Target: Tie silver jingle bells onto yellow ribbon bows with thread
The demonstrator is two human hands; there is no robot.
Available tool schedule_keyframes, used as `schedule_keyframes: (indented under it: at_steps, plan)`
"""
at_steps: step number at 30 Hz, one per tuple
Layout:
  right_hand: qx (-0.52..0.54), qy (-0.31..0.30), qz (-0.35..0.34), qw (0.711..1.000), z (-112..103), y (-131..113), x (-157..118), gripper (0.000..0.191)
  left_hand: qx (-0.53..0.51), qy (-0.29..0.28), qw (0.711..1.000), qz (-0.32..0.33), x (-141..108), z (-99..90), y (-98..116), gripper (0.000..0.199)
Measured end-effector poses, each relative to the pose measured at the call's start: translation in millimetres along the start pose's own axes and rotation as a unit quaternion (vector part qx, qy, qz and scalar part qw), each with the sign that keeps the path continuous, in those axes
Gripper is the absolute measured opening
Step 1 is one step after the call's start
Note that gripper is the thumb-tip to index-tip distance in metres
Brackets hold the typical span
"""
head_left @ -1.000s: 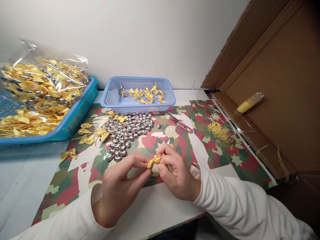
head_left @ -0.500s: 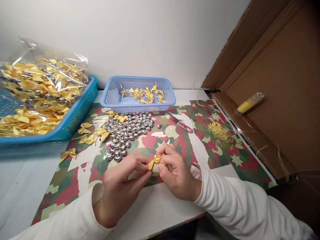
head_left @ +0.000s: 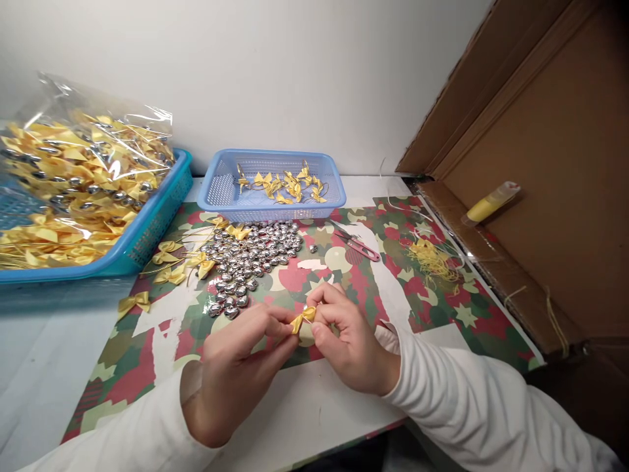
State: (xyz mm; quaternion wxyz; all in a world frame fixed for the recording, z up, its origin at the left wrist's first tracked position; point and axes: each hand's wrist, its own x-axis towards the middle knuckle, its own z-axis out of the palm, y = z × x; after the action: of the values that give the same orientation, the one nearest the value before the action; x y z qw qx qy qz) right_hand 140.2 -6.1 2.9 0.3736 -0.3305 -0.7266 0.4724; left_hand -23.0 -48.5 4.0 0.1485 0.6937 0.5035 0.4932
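Note:
A small yellow ribbon bow (head_left: 303, 318) is pinched between my two hands above the front of the patterned sheet. My left hand (head_left: 246, 357) grips its left side between thumb and fingertips. On the other side, my right hand (head_left: 346, 337) has its fingers curled and pinches the bow's right edge. A bit of silver shows at the top of the bow, mostly covered by my fingers. Just beyond the hands lies a pile of silver jingle bells (head_left: 255, 255). Several more yellow bows (head_left: 170, 274) with thin cords rest left of the pile.
A blue basket (head_left: 211, 196) at the back holds several finished-looking bows on cords. To the left stands a larger blue basket (head_left: 142, 242) with a clear bag (head_left: 98, 157) of bows and bells. Pink thread snips (head_left: 361, 248), yellow thread scraps (head_left: 432, 259) and a yellow tube (head_left: 491, 204) lie rightward.
Almost nothing differs. My right wrist and sleeve have shifted very slightly to the right, while both hands keep their pinch on the bow.

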Motion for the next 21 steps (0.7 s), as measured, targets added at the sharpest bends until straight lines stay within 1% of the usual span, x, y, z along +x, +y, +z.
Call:
schedule_keyframes:
  at_steps: [7, 11, 14, 17, 21]
  plan:
    - [-0.002, -0.011, 0.021, 1.000, 0, -2, 1, 0.025, 0.014, -0.028, 0.998, 0.049, -3, -0.9, -3, 0.019]
    - [-0.005, -0.016, 0.028, 0.999, 1, -2, 1, 0.026, 0.013, -0.033, 0.998, 0.059, -5, 0.9, -3, 0.021]
    - [-0.017, -0.005, 0.021, 1.000, 2, -1, 0, 0.026, 0.008, -0.029, 0.998, 0.046, -5, 2.1, -1, 0.021]
    - [-0.028, 0.006, 0.002, 1.000, -1, -2, 0, 0.024, -0.005, -0.016, 1.000, 0.025, -5, 0.9, 0, 0.019]
    - [-0.015, -0.024, -0.036, 0.999, -13, -5, 3, 0.016, -0.034, 0.005, 0.999, -0.019, -5, -2.0, -5, 0.018]
